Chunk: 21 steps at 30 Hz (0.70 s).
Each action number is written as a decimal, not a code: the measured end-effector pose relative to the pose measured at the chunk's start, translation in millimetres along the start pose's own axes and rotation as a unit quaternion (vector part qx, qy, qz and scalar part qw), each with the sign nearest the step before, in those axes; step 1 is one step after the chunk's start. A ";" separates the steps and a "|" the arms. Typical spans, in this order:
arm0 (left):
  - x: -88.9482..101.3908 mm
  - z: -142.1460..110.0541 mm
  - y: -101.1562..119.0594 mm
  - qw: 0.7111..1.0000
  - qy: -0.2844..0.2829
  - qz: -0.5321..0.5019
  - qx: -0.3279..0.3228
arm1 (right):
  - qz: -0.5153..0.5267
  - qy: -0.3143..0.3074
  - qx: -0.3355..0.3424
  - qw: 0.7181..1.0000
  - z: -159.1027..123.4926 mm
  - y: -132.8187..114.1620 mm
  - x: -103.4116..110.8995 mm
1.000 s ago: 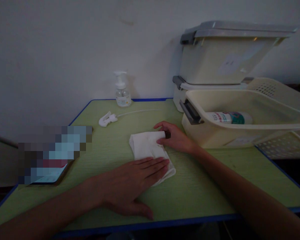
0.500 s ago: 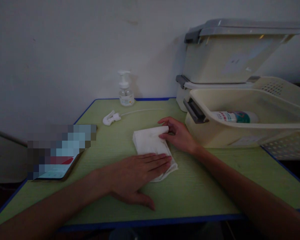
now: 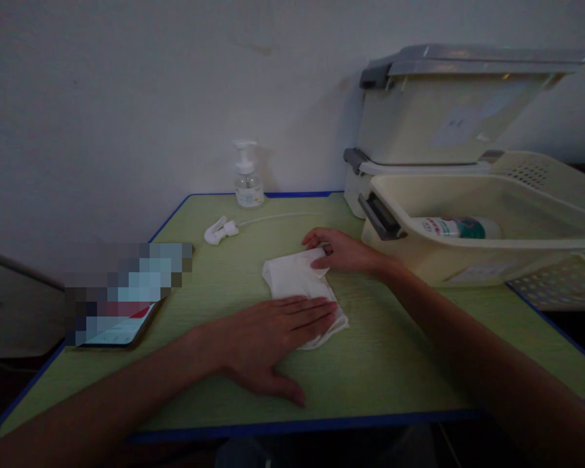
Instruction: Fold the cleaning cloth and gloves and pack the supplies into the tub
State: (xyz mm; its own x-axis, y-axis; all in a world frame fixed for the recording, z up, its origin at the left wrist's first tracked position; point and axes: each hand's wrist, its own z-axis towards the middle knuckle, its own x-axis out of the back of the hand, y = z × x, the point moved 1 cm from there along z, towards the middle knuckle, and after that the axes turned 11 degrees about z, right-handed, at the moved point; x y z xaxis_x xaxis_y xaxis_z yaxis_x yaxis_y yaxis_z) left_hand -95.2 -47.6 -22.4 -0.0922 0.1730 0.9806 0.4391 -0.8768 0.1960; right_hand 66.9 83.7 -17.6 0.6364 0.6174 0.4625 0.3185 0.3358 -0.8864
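A folded white cloth (image 3: 295, 281) lies in the middle of the green table (image 3: 394, 351). My left hand (image 3: 268, 341) lies flat on the cloth's near edge, fingers stretched out and together, pressing it down. My right hand (image 3: 340, 251) rests on the cloth's far right corner, fingers curled over the edge and pinching the fabric. Part of the cloth is hidden under both hands.
A pump bottle (image 3: 247, 179) stands at the table's back edge, with a white spray head and tube (image 3: 219, 231) lying in front of it. A phone (image 3: 119, 325) lies at the left. Cream plastic bins (image 3: 472, 221) stand at the right, one holding a bottle (image 3: 455, 227).
My right hand has moved back along the cloth's far edge and now sits at its far corner. The left hand has stayed pressed on the near edge. The view shifted slightly.
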 end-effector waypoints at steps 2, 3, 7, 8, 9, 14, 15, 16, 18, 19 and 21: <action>-0.3 0.0 -0.1 1.000 0.002 0.000 -0.001 | -0.055 -0.026 -0.001 0.998 4.8 -7.6 0.8; -0.3 0.0 -0.1 1.000 0.002 0.000 -0.002 | -0.079 -0.037 -0.005 0.996 6.5 -11.3 0.6; -0.3 0.6 -0.4 1.000 0.002 -0.002 -0.008 | -0.122 -0.077 -0.025 0.989 12.9 -22.2 0.4; -0.3 0.7 -0.5 1.000 0.003 -0.001 -0.010 | -0.125 -0.086 -0.031 0.988 15.3 -24.0 1.0; -0.3 0.8 -0.6 1.000 0.005 -0.001 -0.010 | -0.131 -0.094 -0.037 0.986 18.1 -25.8 1.8; -0.4 0.9 -0.3 1.000 0.011 -0.001 -0.008 | -0.215 -0.176 -0.051 0.959 36.9 -37.6 2.2; -0.3 0.9 -0.1 1.000 0.010 -0.002 -0.008 | -0.234 -0.194 -0.052 0.951 40.7 -40.6 1.3; -0.3 0.9 0.0 1.000 0.008 -0.002 -0.008 | -0.252 -0.210 -0.055 0.943 44.1 -43.5 0.1; -0.2 0.8 0.3 1.000 0.004 -0.004 -0.005 | -0.279 -0.235 -0.067 0.929 49.6 -48.6 -2.5; -0.1 0.7 0.4 1.000 0.002 -0.005 -0.003 | -0.286 -0.243 -0.071 0.924 51.4 -51.0 -3.5; 0.2 0.7 0.6 1.000 -0.001 -0.007 -0.002 | -0.290 -0.250 -0.073 0.921 52.5 -55.4 -4.7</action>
State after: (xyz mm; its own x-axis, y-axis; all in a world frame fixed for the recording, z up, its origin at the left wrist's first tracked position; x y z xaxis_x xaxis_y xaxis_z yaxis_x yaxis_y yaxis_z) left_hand -94.3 -47.8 -22.1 -0.0969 0.1861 0.9777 0.4337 -0.8763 0.2098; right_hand 9.4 99.5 30.3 -0.0608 0.6271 0.7766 0.6175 0.6349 -0.4643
